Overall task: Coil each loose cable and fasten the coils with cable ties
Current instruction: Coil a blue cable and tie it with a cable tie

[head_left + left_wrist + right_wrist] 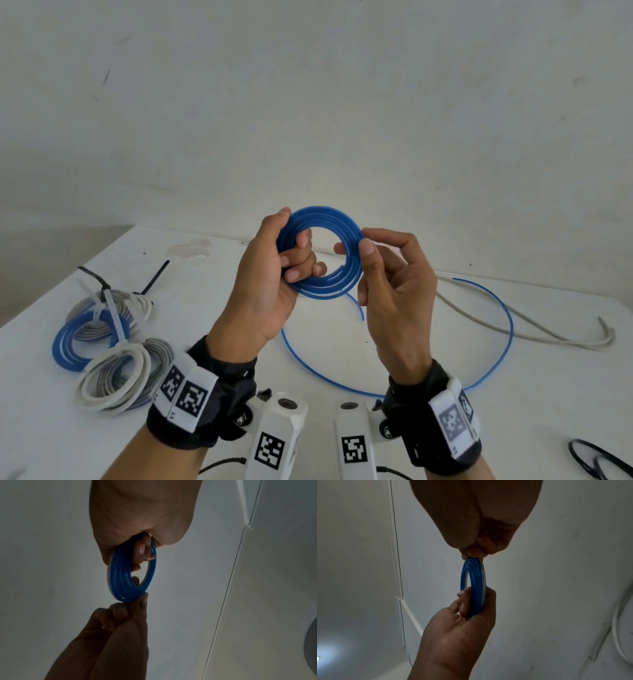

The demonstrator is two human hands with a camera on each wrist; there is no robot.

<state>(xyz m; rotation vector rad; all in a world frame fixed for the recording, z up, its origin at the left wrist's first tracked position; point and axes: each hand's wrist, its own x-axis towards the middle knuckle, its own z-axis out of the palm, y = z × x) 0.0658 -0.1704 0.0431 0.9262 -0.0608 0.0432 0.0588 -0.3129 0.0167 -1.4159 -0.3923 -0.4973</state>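
Note:
A blue cable coil is held up above the white table. My left hand grips the coil's left side, fingers curled through the ring. My right hand pinches the coil's right edge between thumb and forefinger. The blue cable's loose tail runs down from the coil and loops wide over the table to the right. In both wrist views the coil appears edge-on between the two hands.
Several tied coils, blue, grey and white, lie at the left with white and black cable ties sticking out. A loose grey cable lies at the right. Black cable ties sit at the bottom right corner.

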